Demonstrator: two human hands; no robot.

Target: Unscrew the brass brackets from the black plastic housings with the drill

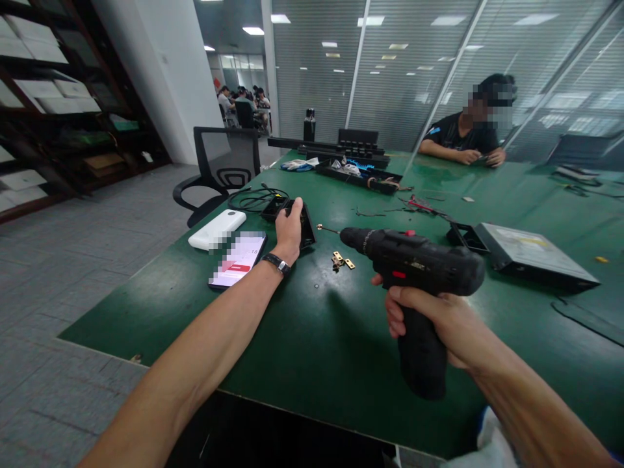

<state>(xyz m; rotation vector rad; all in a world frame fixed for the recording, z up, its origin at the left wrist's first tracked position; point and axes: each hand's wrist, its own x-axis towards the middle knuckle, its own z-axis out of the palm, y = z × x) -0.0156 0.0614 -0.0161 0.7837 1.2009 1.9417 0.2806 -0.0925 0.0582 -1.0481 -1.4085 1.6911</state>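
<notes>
On the table (292, 364), a phone (251, 249) lies left of the box (307, 225) in the left hand (288, 229), a power bank (221, 224) just behind the phone. Small plates (337, 258) sit between that box and the drill (419, 263) in the right hand (431, 309) — a tray (351, 181) farther back, a chair (227, 153) beyond the table's left edge.

Drill (414, 260): black, with red on top and side; held by its grip, body roughly level, bit pointing between nine and ten o'clock, grip base towards six. Lies at four o'clock from the box.

Brass piece (319, 227): small, gold-coloured, at the tip of the drill's bit, just beside the box; contact cannot be told.

Box (308, 233): black, hand-held, partly covered; interior too dark to read.

Brass plates (342, 261): small, flat, gold-coloured, several in a loose heap, between four and five o'clock from the box.
</notes>
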